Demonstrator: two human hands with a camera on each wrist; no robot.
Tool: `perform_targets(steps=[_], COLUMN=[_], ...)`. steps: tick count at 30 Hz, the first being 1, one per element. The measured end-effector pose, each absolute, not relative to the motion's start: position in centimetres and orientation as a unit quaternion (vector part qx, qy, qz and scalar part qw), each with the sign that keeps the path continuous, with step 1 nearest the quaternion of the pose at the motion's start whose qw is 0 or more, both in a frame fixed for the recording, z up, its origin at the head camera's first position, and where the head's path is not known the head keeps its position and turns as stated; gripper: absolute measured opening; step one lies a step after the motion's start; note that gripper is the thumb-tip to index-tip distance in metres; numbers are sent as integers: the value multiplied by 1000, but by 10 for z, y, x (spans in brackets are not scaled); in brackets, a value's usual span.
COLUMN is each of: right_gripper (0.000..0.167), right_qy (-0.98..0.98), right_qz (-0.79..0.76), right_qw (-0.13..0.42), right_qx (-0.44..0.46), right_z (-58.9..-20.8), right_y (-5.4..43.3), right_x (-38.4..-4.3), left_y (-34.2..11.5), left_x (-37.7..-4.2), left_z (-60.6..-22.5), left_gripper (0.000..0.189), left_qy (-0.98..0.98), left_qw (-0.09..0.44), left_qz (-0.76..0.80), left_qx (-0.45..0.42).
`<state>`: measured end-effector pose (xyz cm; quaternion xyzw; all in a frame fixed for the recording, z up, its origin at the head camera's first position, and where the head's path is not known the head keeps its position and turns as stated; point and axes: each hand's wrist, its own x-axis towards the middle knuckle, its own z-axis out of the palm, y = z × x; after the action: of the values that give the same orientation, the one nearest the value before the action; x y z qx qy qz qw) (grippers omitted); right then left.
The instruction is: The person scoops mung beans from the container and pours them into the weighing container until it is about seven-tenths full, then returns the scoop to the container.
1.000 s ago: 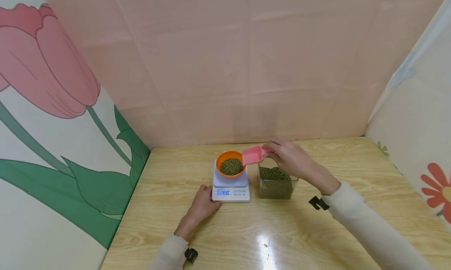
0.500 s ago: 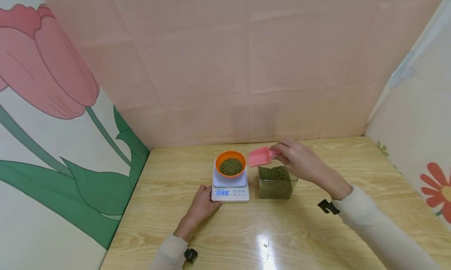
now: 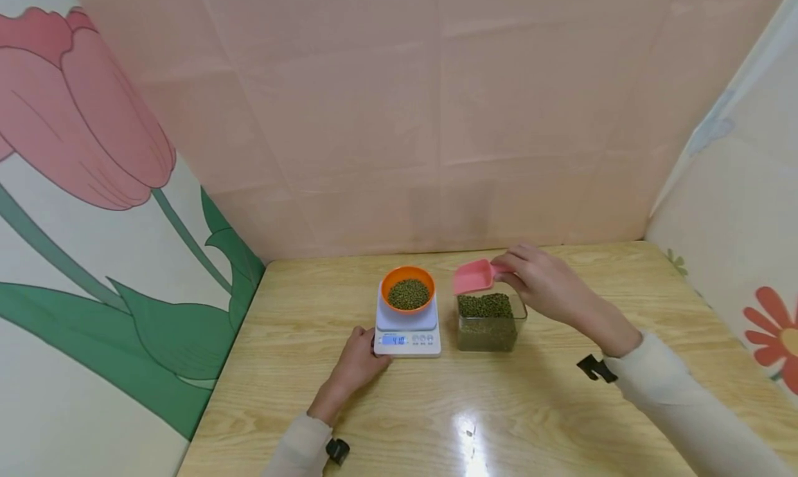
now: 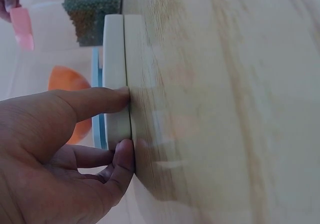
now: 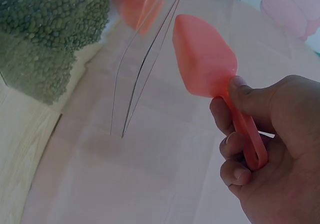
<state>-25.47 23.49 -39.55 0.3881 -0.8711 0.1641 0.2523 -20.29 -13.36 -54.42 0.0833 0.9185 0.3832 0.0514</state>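
Observation:
Above the clear container (image 3: pixel 488 333) of green mung beans (image 5: pixel 57 26), my right hand (image 3: pixel 545 283) grips a pink scoop (image 3: pixel 474 276) by its handle; no beans show in it. In the right wrist view, thumb and curled fingers wrap the scoop's handle (image 5: pixel 246 134). My left hand (image 3: pixel 360 361) holds the near left corner of a white kitchen scale (image 3: pixel 408 319), thumb on its front edge and fingers at its side, as the left wrist view shows. An orange bowl (image 3: pixel 389 283) with mung beans in it stands on the scale. The lit display (image 3: pixel 395 340) seems to read 410.
The wooden table (image 3: pixel 280 311) meets a pink-covered wall (image 3: pixel 349 214) at the back. Flower-patterned panels flank it left and right. The bean container stands just right of the scale, a narrow gap between them.
My right hand has moved the scoop right, from the orange bowl's rim to over the bean container. The left hand, scale and bowl have stayed put, and the display looks the same.

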Motion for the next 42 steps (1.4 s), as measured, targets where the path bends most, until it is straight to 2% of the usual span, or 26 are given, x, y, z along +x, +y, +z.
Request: perform_targets(steps=[23, 42], right_gripper=[19, 11], right_qy=[-885, -920], right_qz=[128, 81], right_qw=[239, 164], right_qx=[378, 347], right_z=[-397, -401], right_y=[253, 261], right_x=[-256, -259], left_y=[-133, -133], left_x=[-202, -202], left_z=[-545, -544], left_gripper=[49, 50], left_qy=[920, 919], left_qw=[43, 46], left_qz=[378, 382], left_qx=[91, 85])
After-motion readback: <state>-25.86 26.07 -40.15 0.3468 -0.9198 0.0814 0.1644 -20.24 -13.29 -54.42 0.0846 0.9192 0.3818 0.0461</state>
